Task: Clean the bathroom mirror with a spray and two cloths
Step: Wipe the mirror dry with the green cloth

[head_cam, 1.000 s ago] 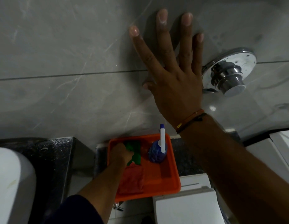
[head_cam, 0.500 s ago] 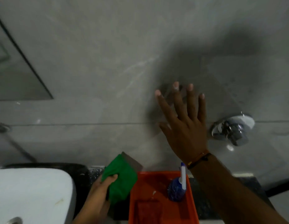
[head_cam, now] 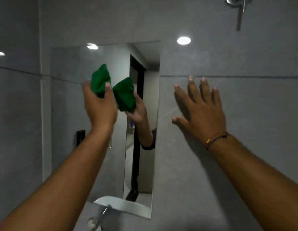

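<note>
Head view. Item: left hand [head_cam: 100,104], closed around a bunched green cloth [head_cam: 100,82], raised in front of the upper half of the mirror [head_cam: 75,100]; whether the cloth touches the glass yet cannot be told. Item: right hand [head_cam: 201,112], holding nothing, fingers spread flat against the grey wall [head_cam: 228,164] just right of the mirror's edge. Spray and second cloth: not in view. Step judged in hand: first wipe of the glass. Handling note: the cloth would likely serve better opened to a flat pad, pressed evenly, drawn in overlapping passes from the top down, the braced hand kept off the glass.
</note>
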Available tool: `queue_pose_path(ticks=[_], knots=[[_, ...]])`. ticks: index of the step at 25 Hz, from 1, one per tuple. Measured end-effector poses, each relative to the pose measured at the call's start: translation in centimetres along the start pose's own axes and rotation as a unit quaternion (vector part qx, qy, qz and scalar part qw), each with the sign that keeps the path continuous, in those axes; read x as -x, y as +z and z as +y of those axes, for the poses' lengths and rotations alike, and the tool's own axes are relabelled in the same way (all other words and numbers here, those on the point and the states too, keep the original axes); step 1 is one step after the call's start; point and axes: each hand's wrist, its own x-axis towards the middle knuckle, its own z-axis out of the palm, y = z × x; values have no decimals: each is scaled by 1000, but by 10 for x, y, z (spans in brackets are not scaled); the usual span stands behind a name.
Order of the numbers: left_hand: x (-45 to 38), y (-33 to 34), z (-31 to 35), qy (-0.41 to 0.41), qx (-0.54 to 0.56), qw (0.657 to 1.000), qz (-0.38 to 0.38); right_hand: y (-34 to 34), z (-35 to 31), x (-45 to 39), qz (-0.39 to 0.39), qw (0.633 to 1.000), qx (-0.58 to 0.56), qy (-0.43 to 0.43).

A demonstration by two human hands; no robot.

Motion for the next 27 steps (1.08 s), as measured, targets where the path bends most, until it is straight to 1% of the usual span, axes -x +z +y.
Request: queue_pose_path(ticks=[2, 4, 7, 9, 12, 13, 14, 16, 18, 19, 20, 21, 23, 25, 27], knots=[[-32, 40, 18, 87, -37, 995, -11, 0, 2, -29, -19, 1000, 14, 4], [-47, 72, 25, 149, -74, 984, -60, 3, 2, -39, -27, 999, 21, 13], [-38, 99, 21, 189, -158, 955, -167, 8, 4, -38, -25, 999, 22, 15], [-26, 102, 16, 236, -168, 932, -219, 8, 4, -40, -22, 999, 20, 17], [-24, 110, 17, 279, -158, 913, -253, 10, 3, -41, -20, 1000, 10, 21], [-26, 116, 17, 291, -182, 904, -253, 11, 4, -41, -21, 1000, 9, 21], [-26, 120, 16, 310, -230, 889, -246, 12, 4, -40, -21, 1000, 9, 20], [-28, 124, 12, 363, -343, 837, -224, 13, 6, -40, -16, 1000, 14, 21], [-36, 120, 6, 401, -402, 793, -222, 13, 7, -39, -19, 999, 21, 18], [-44, 116, 4, 412, -414, 780, -226, 13, 9, -38, -21, 999, 24, 17], [-57, 111, 3, 411, -420, 777, -226, 14, 10, -38, -19, 999, 23, 16], [-74, 105, 1, 397, -422, 786, -217, 14, 11, -38, -17, 999, 24, 14], [-116, 80, -12, 353, -434, 811, -171, 15, 11, -37, -10, 1000, 26, 10], [-170, 42, -33, 322, -451, 822, -134, 18, 10, -39, -7, 1000, 24, 15], [-220, 0, -55, 276, -445, 845, -114, 19, 9, -39, -6, 1000, 20, 14]])
